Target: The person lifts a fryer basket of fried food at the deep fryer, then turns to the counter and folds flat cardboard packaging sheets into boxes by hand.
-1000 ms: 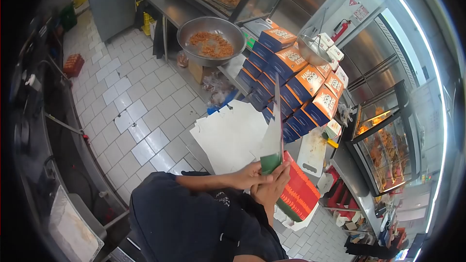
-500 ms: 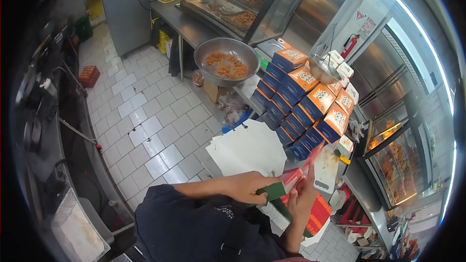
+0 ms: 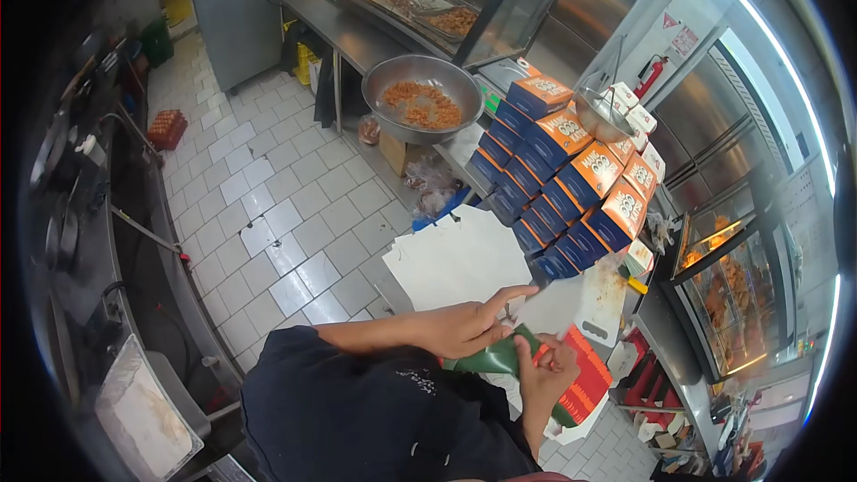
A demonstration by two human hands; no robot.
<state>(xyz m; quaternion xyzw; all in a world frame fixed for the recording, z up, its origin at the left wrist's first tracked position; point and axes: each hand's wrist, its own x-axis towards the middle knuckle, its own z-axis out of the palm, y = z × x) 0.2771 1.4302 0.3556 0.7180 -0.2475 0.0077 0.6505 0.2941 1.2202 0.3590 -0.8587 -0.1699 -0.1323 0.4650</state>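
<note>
Tiled floor [image 3: 286, 214]; left hand [image 3: 460, 328], forefinger extended, right hand [image 3: 547, 373] pinching green card [image 3: 493, 358]

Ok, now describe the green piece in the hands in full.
The green piece looks like thin, smooth card with a slight sheen. It is bent, not flat, close to the dark shirt. The right hand pinches one end; the left hand lies against it. Both hands cover parts, so its full outline is hidden.
</note>
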